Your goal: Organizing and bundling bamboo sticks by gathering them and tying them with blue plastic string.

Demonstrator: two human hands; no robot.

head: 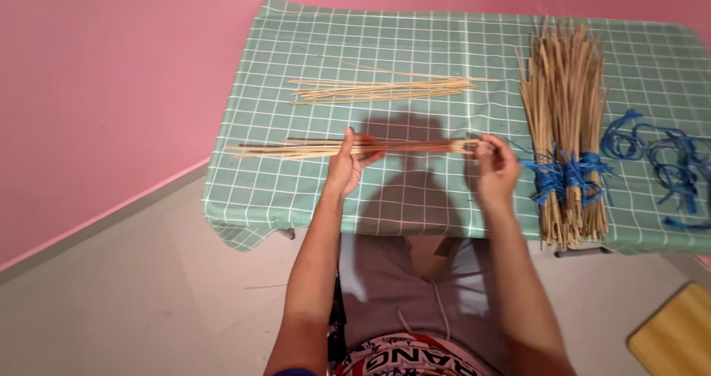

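Observation:
A small bunch of thin pale sticks [296, 149] lies level just above the green checked tablecloth [415, 50]. My left hand [348, 162] grips the bunch near its middle. My right hand [495, 167] pinches its right end between the fingers. The left tips of the sticks reach out beyond my left hand. A second loose pile of thin sticks [381, 89] lies flat on the cloth farther back.
A thick sheaf of sticks [564, 109] tied with blue string [566, 172] lies on the right of the table. Loose blue string [663, 154] curls at the far right. A yellow board [678, 335] lies on the floor at bottom right. Pink walls stand behind and left.

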